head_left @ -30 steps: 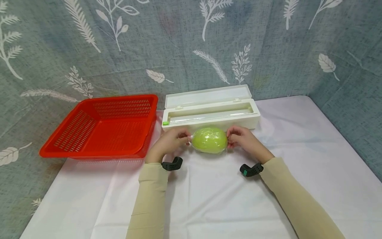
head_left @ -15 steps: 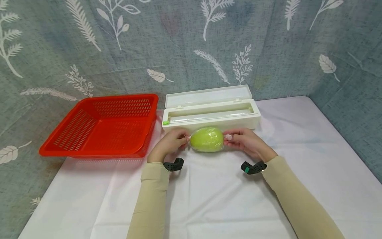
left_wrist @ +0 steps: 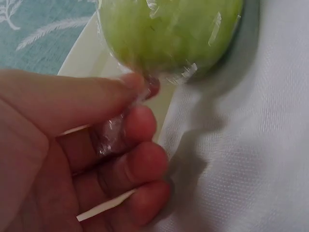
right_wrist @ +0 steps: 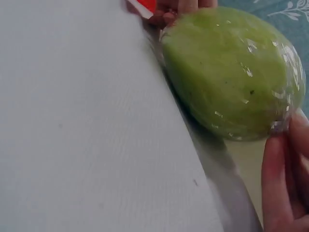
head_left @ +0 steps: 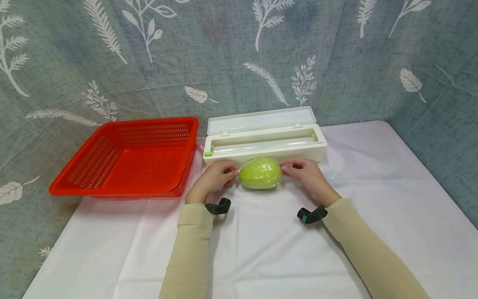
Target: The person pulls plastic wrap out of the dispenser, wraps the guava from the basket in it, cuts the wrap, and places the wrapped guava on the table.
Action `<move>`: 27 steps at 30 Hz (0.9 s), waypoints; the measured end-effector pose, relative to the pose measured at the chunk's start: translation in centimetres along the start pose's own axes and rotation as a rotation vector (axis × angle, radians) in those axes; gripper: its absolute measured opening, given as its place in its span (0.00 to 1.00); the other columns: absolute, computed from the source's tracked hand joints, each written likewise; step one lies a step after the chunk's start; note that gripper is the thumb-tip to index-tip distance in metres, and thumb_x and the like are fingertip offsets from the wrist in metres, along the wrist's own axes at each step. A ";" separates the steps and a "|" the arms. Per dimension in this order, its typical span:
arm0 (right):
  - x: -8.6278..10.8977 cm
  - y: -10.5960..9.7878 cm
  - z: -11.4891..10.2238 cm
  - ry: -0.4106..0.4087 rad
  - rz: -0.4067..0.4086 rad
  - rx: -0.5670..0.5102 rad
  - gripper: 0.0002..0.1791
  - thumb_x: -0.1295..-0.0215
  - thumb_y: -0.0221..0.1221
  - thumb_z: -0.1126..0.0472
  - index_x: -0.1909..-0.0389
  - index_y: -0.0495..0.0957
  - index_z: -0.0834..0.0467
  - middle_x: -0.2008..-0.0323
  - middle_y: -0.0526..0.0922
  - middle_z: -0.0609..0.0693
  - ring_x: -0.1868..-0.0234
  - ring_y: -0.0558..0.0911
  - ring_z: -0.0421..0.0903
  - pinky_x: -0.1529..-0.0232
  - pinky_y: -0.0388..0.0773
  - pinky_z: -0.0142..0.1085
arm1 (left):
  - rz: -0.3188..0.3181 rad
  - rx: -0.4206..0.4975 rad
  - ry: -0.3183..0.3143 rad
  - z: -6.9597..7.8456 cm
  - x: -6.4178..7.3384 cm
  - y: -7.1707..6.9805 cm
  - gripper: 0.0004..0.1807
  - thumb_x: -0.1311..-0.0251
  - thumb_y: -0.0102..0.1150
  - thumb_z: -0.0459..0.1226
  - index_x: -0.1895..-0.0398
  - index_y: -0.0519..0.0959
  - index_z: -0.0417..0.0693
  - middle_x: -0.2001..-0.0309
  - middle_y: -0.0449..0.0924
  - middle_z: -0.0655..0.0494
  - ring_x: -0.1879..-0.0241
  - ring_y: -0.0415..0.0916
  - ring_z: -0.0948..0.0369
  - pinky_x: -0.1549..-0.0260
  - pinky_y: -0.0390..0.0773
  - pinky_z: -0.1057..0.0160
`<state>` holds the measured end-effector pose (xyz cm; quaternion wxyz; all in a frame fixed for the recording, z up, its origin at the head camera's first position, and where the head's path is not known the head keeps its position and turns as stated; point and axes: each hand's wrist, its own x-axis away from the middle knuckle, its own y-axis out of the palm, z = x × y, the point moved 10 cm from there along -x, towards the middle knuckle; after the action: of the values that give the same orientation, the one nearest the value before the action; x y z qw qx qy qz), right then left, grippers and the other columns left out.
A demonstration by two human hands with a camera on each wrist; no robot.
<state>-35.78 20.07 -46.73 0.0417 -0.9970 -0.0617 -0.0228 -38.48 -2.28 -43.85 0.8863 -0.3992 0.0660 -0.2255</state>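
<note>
A green oval fruit [head_left: 260, 174], wrapped in clear cling film, hangs between both hands in front of the white box. At its left end my left hand [head_left: 214, 177] pinches a twisted tail of the cling film [left_wrist: 112, 135] between thumb and forefinger; the other fingers curl loosely below. On the opposite side my right hand [head_left: 308, 176] pinches the film's right end with thumb and fingers. In the right wrist view the fruit [right_wrist: 231, 72] looks tightly covered, with shiny creases. Whether it touches the table I cannot tell.
Just behind the fruit stands a long white cling film dispenser [head_left: 311, 153], lid raised, with a roll [head_left: 261, 146] inside and a green slider [head_left: 208, 153] at its left end. A red plastic basket [head_left: 145, 193] sits to the left. White cloth [head_left: 257, 249] covers the table; a patterned curtain [head_left: 224, 62] hangs behind.
The right hand released and regripped the film's right end, turning at the wrist. The fruit shifted slightly left, then stayed. My left hand kept its pinch almost still.
</note>
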 end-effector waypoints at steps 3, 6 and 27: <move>0.1 -0.1 -0.5 -0.055 0.024 0.119 0.15 0.44 0.60 0.54 0.57 0.78 0.55 0.59 0.78 0.50 0.57 0.76 0.44 0.57 0.73 0.37 | -0.009 0.001 -0.012 -0.1 0.0 0.1 0.02 0.42 0.56 0.38 0.71 0.77 0.52 0.81 0.72 0.53 0.77 0.69 0.59 0.74 0.69 0.63; 0.3 -0.3 -1.4 -0.128 0.079 0.279 0.11 0.45 0.60 0.53 0.61 0.80 0.51 0.64 0.78 0.47 0.62 0.75 0.43 0.62 0.73 0.37 | -0.019 0.004 -0.013 -0.2 0.0 0.2 0.02 0.43 0.55 0.36 0.71 0.77 0.52 0.80 0.73 0.54 0.76 0.70 0.58 0.73 0.70 0.63; 0.6 1.0 1.4 0.254 -0.121 -0.113 0.15 0.39 0.52 0.67 0.52 0.67 0.67 0.65 0.74 0.57 0.69 0.76 0.45 0.66 0.76 0.35 | 0.159 -0.317 0.179 2.5 0.0 -1.2 0.03 0.46 0.58 0.39 0.72 0.79 0.62 0.74 0.74 0.67 0.69 0.69 0.64 0.65 0.69 0.65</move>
<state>-35.04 19.27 -48.21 -0.0083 -0.9813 -0.1148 -0.1545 -38.17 -1.24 -41.31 0.8179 -0.5056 0.2108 -0.1761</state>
